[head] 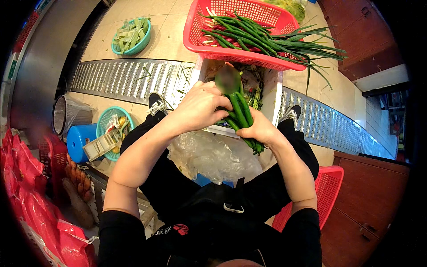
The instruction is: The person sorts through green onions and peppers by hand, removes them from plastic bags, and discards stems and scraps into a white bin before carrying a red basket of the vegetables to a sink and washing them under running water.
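My right hand (258, 128) is closed around a bunch of long green chili peppers (243, 111), their tips pointing down toward me. At the upper left side of the bunch is my left hand (206, 105), its fingers curled against the peppers. A blurred patch covers the top ends there, so what the left fingertips pinch is hidden. Below both hands stands a white foam box (275, 96) with plant scraps and pepper pieces inside. Across its far edge rests a red plastic basket (240, 53) of green and red chili peppers with long green-leaved stalks (300, 45).
Clear plastic bags (217, 157) lie between my legs. To the left are a teal basket (115, 110) of mixed items, a blue stool-like object (78, 142) and a waste bin (73, 111). Another teal basket (141, 45) holds leaf pieces. A metal drain grating (126, 78) crosses the floor.
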Demonstrator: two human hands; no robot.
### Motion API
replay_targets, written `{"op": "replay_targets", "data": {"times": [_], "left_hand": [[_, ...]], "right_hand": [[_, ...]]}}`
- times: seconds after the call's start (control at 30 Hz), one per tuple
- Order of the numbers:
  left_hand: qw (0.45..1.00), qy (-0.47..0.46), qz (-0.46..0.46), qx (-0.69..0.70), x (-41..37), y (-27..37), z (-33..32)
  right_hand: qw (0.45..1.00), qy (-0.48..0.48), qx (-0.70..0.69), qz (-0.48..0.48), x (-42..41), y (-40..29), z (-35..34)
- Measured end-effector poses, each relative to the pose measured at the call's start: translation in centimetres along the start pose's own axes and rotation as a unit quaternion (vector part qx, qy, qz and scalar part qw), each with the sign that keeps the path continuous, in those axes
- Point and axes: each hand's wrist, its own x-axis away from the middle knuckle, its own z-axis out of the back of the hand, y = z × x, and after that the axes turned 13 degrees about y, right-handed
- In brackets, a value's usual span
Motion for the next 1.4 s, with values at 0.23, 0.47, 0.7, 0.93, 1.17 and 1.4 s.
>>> {"op": "replay_targets", "data": {"times": [0.23, 0.47, 0.7, 0.93, 1.17, 1.4], "left_hand": [[1.000, 0.004, 0.002, -0.003, 0.1, -0.1, -0.2], [1.000, 0.008, 0.000, 0.008, 0.1, 0.3, -0.8], [0.989, 0.121, -0.059, -0.068, 0.5, 0.9, -2.0], [0.923, 0.286, -0.174, -0.191, 0.7, 2.8, -2.2], [0.910, 0.335, -0.169, -0.178, 0.2, 3.9, -2.2], [0.918, 0.367, -0.097, -0.115, -0.9, 3.4, -2.3]], "right_hand": [[0.999, 0.011, 0.031, 0.009, 0.1, -0.2, 0.1], [1.000, 0.006, -0.003, -0.009, 0.0, 0.1, -0.2], [0.998, 0.054, -0.032, 0.002, 0.1, -0.9, -0.5], [0.966, 0.186, -0.116, 0.136, 0.6, -0.5, -2.5], [0.939, 0.244, -0.153, 0.186, 1.1, -0.4, -4.0], [0.924, 0.259, -0.196, 0.200, 0.1, -1.7, -4.8]]}}
